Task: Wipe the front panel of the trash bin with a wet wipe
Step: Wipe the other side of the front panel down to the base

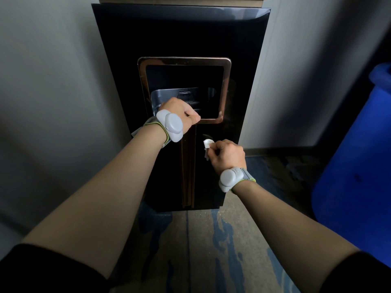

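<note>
Two bare forearms reach forward toward a tall black trash bin (232, 49) that stands against a pale wall (48, 70) and fills the middle of the view. Its glossy front panel (213, 176) runs from the far top edge down to the patterned blue and grey floor (211, 250) near the person. To the right, well apart from the bin, stands a large blue container (359, 166). In the upper half of the panel is a rectangular opening with a copper-coloured frame (226, 87), and a metal inner liner (167, 96) shows inside it. A narrow copper strip (188, 172) runs down the panel from the frame's lower edge.

The left hand (179, 113) is curled over the lower left edge of the frame, fingers hooked inside the opening. The right hand (226, 154) is lower and to the right, just in front of the panel beside the strip, its fingers and thumb pinching a small crumpled white wet wipe (207, 144). The wipe sticks out to the left of the fingers, against or very near the black surface; contact cannot be told. Each wrist wears a grey band, the left band (170, 125) and the right band (229, 179)
</note>
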Available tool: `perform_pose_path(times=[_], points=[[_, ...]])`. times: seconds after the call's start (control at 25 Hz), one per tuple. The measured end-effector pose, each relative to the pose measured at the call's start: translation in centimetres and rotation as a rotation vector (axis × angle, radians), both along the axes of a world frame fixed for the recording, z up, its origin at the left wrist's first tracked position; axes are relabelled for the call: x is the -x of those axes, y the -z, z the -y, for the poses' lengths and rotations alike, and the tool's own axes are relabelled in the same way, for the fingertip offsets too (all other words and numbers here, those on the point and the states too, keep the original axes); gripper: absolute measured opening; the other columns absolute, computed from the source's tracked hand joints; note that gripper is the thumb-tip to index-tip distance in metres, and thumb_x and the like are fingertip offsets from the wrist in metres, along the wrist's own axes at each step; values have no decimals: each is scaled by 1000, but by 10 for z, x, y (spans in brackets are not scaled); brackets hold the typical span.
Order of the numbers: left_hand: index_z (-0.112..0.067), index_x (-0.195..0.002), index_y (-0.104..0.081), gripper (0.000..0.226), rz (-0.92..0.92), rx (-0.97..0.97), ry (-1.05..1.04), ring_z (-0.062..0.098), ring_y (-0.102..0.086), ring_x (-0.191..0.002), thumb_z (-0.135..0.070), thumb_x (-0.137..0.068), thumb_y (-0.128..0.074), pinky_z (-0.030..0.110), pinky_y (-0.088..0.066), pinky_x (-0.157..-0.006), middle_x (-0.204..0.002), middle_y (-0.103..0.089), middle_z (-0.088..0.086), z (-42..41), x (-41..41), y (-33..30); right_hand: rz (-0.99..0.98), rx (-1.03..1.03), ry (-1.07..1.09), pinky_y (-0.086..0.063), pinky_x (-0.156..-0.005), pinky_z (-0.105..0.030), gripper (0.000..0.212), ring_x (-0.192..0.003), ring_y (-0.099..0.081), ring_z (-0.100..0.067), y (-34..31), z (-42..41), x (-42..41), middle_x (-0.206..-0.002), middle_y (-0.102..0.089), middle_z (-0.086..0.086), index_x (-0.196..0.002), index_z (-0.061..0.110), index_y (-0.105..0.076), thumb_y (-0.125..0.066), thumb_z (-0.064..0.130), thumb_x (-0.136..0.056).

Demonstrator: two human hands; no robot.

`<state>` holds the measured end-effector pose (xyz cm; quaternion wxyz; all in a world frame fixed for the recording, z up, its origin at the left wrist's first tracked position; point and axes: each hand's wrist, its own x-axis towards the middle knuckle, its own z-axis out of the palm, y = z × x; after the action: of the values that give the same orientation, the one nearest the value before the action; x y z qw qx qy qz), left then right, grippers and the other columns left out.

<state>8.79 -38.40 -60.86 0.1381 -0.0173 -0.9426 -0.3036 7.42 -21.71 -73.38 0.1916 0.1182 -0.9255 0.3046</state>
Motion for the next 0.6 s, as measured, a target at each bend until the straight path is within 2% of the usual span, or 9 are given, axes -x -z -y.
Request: perform_pose_path(times=[0.16,0.32,0.4,0.6], points=[[-17,-97,-79,17,14,-7,3,14,-68,-92,-25,-89,-67,19,-48,-76,-88,-73,-7,-1,1,0,13,-3,34,-44,-64,-33,16,-79,-61,-31,2,-9,4,-88,-65,-3,-84,18,-70,-64,33,-89],[-17,-96,-79,17,15,-10,-1,16,-68,-92,-24,-89,-67,26,-54,-82,-94,-76,-3,0,1,0,30,9,62,-46,-65,-34,17,-78,-60,-33,3,-17,5,-87,-65,-3,-80,20,-68,-63,33,-88],[-17,-96,-79,16,12,-13,4,17,-68,-93,-24,-89,-67,29,-55,-85,-94,-76,-2,0,1,0,31,11,71,-42,-64,-32,16,-77,-60,-34,4,-21,6,-86,-65,-4,-79,19,-67,-64,33,-87],[-17,-95,-80,16,11,-12,8,15,-68,-94,-24,-88,-67,26,-54,-83,-96,-76,-3,1,3,2,17,16,97,-40,-64,-31,17,-76,-60,-34,4,-29,7,-84,-66,-5,-77,18,-67,-64,32,-87]])
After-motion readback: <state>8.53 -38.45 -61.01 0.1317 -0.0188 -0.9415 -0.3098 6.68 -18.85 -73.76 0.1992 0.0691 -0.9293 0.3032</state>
